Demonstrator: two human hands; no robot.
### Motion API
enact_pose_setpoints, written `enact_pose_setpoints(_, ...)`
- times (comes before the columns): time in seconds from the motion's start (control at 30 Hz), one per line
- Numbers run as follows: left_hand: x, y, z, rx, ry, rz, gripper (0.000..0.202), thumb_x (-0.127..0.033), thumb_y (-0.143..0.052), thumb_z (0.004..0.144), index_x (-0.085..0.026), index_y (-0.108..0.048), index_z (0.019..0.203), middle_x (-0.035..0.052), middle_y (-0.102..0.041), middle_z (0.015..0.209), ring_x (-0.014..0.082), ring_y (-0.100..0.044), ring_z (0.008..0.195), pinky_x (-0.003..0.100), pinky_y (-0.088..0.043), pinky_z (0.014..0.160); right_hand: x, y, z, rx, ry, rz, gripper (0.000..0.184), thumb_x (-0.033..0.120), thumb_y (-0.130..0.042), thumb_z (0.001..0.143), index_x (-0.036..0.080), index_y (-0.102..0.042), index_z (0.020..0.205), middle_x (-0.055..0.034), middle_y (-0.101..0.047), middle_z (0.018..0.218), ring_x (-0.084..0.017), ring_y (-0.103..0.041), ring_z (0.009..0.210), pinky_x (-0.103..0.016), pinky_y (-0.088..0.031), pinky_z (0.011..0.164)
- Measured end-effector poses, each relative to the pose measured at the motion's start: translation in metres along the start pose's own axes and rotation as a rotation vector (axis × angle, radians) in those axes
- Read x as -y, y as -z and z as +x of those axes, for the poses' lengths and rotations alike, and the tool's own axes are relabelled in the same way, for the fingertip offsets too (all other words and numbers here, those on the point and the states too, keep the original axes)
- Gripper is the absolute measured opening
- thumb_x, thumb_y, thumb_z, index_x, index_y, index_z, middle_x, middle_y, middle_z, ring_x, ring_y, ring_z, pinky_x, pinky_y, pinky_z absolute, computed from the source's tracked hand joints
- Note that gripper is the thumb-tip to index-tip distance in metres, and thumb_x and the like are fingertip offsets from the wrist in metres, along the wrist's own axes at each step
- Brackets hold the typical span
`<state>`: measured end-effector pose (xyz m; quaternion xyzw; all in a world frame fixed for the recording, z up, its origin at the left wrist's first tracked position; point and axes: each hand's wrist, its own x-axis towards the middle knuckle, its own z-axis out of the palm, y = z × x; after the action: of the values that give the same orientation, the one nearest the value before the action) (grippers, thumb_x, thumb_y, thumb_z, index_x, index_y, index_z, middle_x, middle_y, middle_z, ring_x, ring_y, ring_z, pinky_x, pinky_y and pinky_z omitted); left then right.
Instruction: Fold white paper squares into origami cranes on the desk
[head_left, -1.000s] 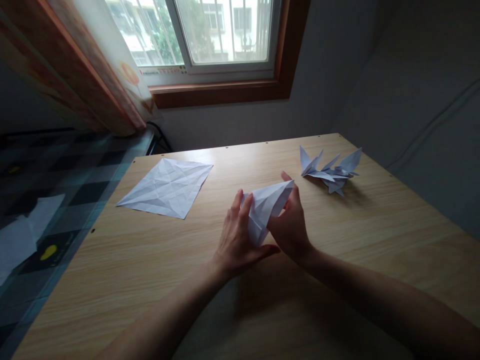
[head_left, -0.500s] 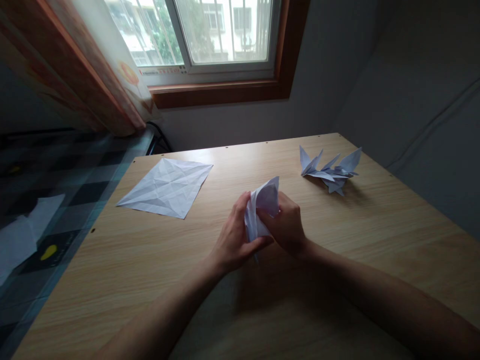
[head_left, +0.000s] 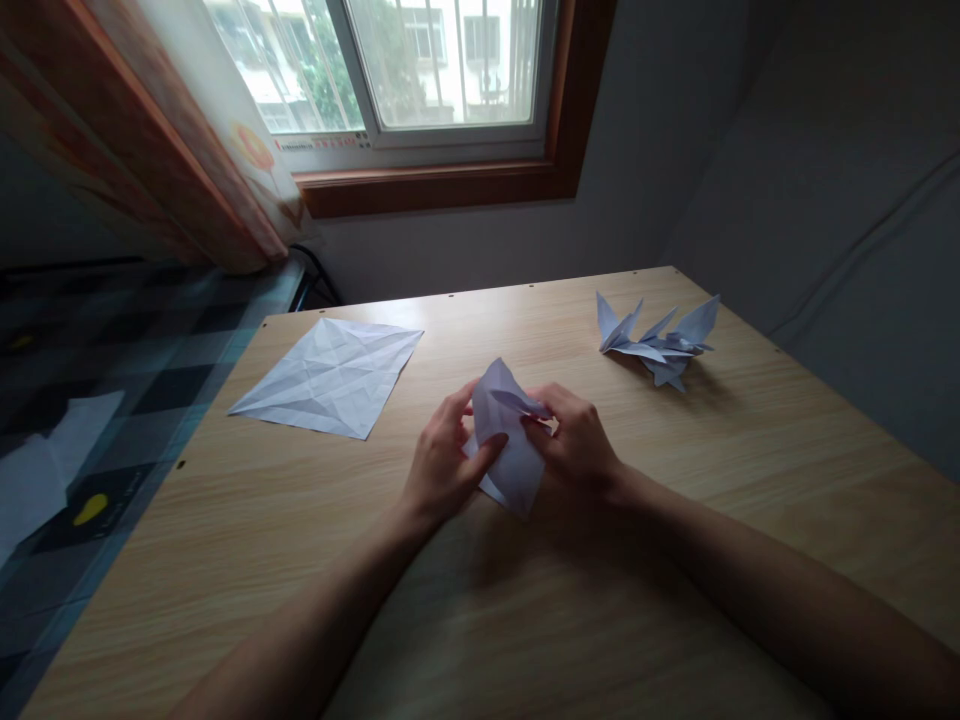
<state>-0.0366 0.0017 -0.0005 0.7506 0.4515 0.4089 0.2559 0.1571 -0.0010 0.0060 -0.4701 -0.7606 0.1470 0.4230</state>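
Between my hands is a folded sheet of white paper (head_left: 510,455), held just over the table with a flap curling at its top and a point facing down toward me. My left hand (head_left: 448,455) grips its left side, thumb laid across the front and fingers behind. At the upper right edge, my right hand (head_left: 574,435) pinches the flap between thumb and fingers. The fingertips behind the paper are partly hidden.
A creased square paper sheet (head_left: 330,375) lies flat at the left of the wooden table (head_left: 675,580). Folded paper cranes (head_left: 664,345) sit together at the back right. More paper (head_left: 37,480) rests on the checked cloth (head_left: 172,350) at left. A window and curtain are behind.
The folded paper has turned so its broad face shows and its point hangs lower. My left hand has shifted slightly left, and my right thumb and fingers now pinch the upper flap.
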Motion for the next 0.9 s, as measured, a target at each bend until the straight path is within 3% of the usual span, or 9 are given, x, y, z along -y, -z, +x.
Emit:
enact_pose_setpoints(0.1,-0.007,-0.003,-0.002,-0.122,-0.002,0.163,0.012,-0.018,-0.061,0.079,-0.018,-0.059,0.091,0.0042,-0.062,0.09,0.0189,-0.061,0.081,0.031,-0.053,0.07,0.009,-0.005,-0.004,0.004,0.062,-0.033,0.028,0.011,-0.052,0.081,0.017,-0.064,0.105,-0.0058,-0.066,0.092,-0.018,-0.062,0.079,-0.028,-0.049,0.071)
enact_pose_setpoints(0.23,-0.009,-0.003,-0.002,-0.121,-0.058,0.207,0.013,-0.01,-0.05,0.082,-0.018,-0.06,0.083,0.0047,-0.062,0.094,0.0169,-0.061,0.081,0.029,-0.053,0.073,0.014,-0.007,-0.006,-0.02,0.072,-0.079,0.029,0.012,-0.051,0.082,0.017,-0.063,0.108,-0.006,-0.065,0.09,-0.019,-0.062,0.078,-0.028,-0.049,0.071)
enact_pose_setpoints(0.37,-0.002,0.003,0.001,0.012,-0.129,0.181,0.023,-0.017,-0.045,0.091,-0.018,-0.067,0.095,0.0061,-0.065,0.1,0.018,-0.062,0.088,0.03,-0.053,0.079,0.006,0.0,-0.002,-0.042,0.044,-0.067,0.024,0.014,-0.053,0.084,0.017,-0.065,0.105,-0.0059,-0.067,0.088,-0.019,-0.063,0.079,-0.029,-0.05,0.07)
enact_pose_setpoints(0.53,0.013,0.014,0.006,0.169,-0.209,0.269,0.048,-0.008,-0.042,0.085,-0.021,-0.06,0.127,0.007,-0.063,0.127,0.0225,-0.055,0.116,0.042,-0.045,0.102,-0.02,0.013,0.002,0.138,0.154,0.014,0.032,0.006,-0.048,0.085,0.018,-0.069,0.106,-0.0078,-0.07,0.1,-0.02,-0.064,0.093,-0.032,-0.052,0.082)
enact_pose_setpoints(0.7,0.019,0.03,0.01,0.451,-0.226,0.358,0.054,-0.01,-0.045,0.079,-0.025,-0.062,0.127,0.0031,-0.059,0.137,0.028,-0.047,0.13,0.051,-0.038,0.107,-0.04,0.023,-0.001,0.413,0.296,-0.09,0.046,-0.002,-0.047,0.078,0.022,-0.072,0.108,-0.0058,-0.07,0.116,-0.02,-0.063,0.109,-0.037,-0.05,0.095)
enact_pose_setpoints(0.8,0.018,0.04,0.013,0.607,-0.245,0.374,0.054,-0.018,-0.052,0.077,-0.027,-0.06,0.13,0.0026,-0.05,0.145,0.0317,-0.041,0.136,0.054,-0.033,0.11,-0.039,0.027,-0.001,0.456,0.311,-0.137,0.04,0.002,-0.054,0.076,0.021,-0.073,0.106,-0.006,-0.07,0.119,-0.021,-0.062,0.115,-0.039,-0.047,0.101)
enact_pose_setpoints(0.9,0.018,0.041,0.014,0.572,-0.263,0.36,0.036,-0.028,-0.051,0.087,-0.026,-0.067,0.119,0.0042,-0.057,0.138,0.0296,-0.046,0.132,0.051,-0.037,0.108,-0.025,0.025,-0.002,0.429,0.302,-0.218,0.022,0.013,-0.059,0.083,0.018,-0.074,0.097,-0.0093,-0.073,0.112,-0.024,-0.066,0.107,-0.041,-0.049,0.099)
